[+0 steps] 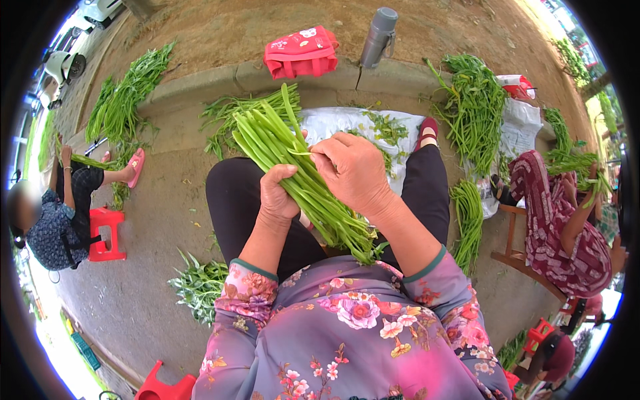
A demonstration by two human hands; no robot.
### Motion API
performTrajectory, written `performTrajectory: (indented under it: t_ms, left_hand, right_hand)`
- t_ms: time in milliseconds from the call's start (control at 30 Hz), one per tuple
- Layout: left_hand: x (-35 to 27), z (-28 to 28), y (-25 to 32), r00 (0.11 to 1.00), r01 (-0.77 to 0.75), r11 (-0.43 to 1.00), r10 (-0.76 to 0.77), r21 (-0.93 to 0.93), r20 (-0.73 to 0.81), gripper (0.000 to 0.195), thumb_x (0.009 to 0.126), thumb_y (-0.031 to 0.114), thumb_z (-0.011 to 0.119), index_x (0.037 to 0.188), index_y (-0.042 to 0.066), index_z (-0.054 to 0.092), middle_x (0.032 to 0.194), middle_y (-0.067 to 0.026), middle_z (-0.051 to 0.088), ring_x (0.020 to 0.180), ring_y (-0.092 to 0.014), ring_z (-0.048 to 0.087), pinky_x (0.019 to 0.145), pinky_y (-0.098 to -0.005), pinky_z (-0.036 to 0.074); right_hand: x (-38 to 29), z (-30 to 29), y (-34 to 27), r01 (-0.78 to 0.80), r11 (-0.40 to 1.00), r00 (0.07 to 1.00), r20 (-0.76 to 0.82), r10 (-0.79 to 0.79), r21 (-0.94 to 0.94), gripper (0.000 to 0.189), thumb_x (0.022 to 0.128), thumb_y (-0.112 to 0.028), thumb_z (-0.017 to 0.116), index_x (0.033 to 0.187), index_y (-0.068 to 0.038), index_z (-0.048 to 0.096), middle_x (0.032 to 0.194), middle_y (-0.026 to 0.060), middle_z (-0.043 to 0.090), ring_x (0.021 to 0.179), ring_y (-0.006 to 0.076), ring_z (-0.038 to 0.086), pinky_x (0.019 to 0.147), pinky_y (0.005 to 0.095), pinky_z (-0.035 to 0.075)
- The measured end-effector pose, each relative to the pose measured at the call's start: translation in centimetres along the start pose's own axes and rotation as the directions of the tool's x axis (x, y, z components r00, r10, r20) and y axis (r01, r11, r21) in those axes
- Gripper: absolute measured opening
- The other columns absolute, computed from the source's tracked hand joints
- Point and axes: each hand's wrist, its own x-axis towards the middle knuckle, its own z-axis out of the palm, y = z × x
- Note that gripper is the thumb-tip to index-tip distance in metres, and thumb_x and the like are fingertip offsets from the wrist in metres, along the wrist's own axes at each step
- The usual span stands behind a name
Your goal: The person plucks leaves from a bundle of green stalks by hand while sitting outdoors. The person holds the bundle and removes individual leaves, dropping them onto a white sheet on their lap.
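Note:
A thick bundle of long green vegetable stems (310,190) lies slantwise over my lap, its cut ends toward the upper left. My left hand (280,192) is wrapped around the bundle, thumb on top. Over the stems' right side is my right hand (352,172), thumb and forefinger pinching a thin pale green strand (300,152). Beyond my knees a white plastic sheet (325,120) bears scattered leaves (385,127). Left of the sheet lies a pile of leafy stems (227,117).
Along the kerb (200,85) stand a red bag (301,52) and a grey flask (380,37). Leafy greens are heaped at left (125,100) and right (472,105). One person (52,230) sits at left, another (560,230) at right. A red stool (165,385) is at lower left.

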Motion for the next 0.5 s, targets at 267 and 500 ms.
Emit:
performTrajectory:
  t_ms: [267,500]
  left_hand:
    - [0.3,-2.2,-0.5,0.996,0.062,0.998,-0.06,0.029,-0.063,0.058,0.072,0.006,0.051,0.129,0.001,0.041,0.095,-0.0159,0.059,0.092,-0.029,0.059,0.085,-0.0432,0.051]
    - [0.0,-1.9,-0.4,0.999,0.041,0.999,-0.041,-0.008,-0.015,0.056,0.075,0.006,0.056,0.129,0.002,0.041,0.098,-0.015,0.058,0.091,-0.029,0.061,0.085,-0.0443,0.051]
  right_hand:
    - [0.5,-2.4,-1.1,-0.141,0.973,0.99,0.014,0.141,0.183,0.009,0.07,-0.007,0.066,0.069,-0.005,0.057,0.065,0.009,0.057,0.06,0.0288,0.057,0.054,0.0364,0.045]
    - [-1.6,-1.9,-0.2,-0.361,0.86,0.933,0.139,0.333,0.361,0.007,0.074,0.0,0.063,0.07,0.0,0.057,0.066,0.0074,0.057,0.059,0.0146,0.054,0.054,0.0268,0.043]
